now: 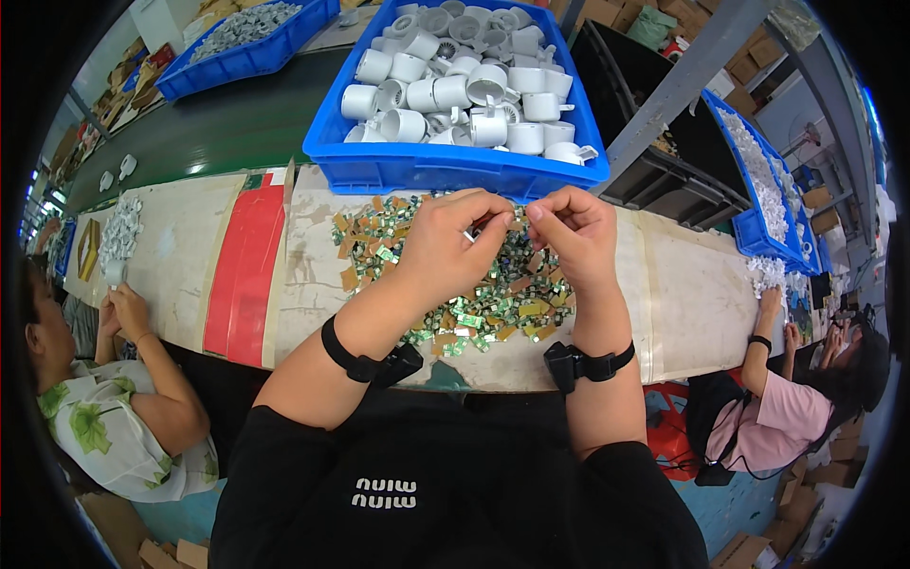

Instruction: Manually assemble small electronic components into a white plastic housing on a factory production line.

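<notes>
My left hand [453, 242] and my right hand [575, 237] are raised over a spread pile of small green circuit boards [464, 322] with orange-brown tabs. Each hand has its thumb and fingertips pinched together, and the two pinches nearly meet. Whatever sits between the fingertips is too small to name. Just beyond my hands stands a blue plastic bin [455, 169], heaped with white cup-shaped plastic housings [450, 90]. Black straps with small boxes circle both my wrists.
A red sheet [246, 270] lies on the bench to the left. People work on both sides, one handling a white part. Behind them run a green conveyor belt [227, 123] and another blue bin [237, 62]. A grey post [678, 85] and black crate [664, 175] stand right.
</notes>
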A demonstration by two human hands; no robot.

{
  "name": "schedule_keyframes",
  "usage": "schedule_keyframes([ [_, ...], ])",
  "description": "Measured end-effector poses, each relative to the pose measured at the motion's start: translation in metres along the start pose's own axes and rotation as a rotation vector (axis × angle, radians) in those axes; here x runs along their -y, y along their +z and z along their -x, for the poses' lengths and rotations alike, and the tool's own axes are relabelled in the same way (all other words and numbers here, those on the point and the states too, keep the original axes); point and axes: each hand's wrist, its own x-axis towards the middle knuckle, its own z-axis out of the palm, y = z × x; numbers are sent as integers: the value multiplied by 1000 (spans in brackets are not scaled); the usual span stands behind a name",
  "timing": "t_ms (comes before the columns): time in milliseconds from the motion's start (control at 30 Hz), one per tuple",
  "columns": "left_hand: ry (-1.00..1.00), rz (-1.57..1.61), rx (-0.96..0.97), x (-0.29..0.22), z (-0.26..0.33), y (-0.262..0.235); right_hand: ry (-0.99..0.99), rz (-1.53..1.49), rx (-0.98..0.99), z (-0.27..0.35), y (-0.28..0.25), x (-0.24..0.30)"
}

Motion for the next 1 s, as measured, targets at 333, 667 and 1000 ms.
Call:
schedule_keyframes([
  [333,-159,74,153,3,0,-4,-67,54,208,-3,-12,-5],
  [667,-96,186,103,-9,9,-2,-98,-100,285,3,-8,-3],
  [1000,89,17,-36,-18,12,-3,-230,-44,294,2,-5,-11],
])
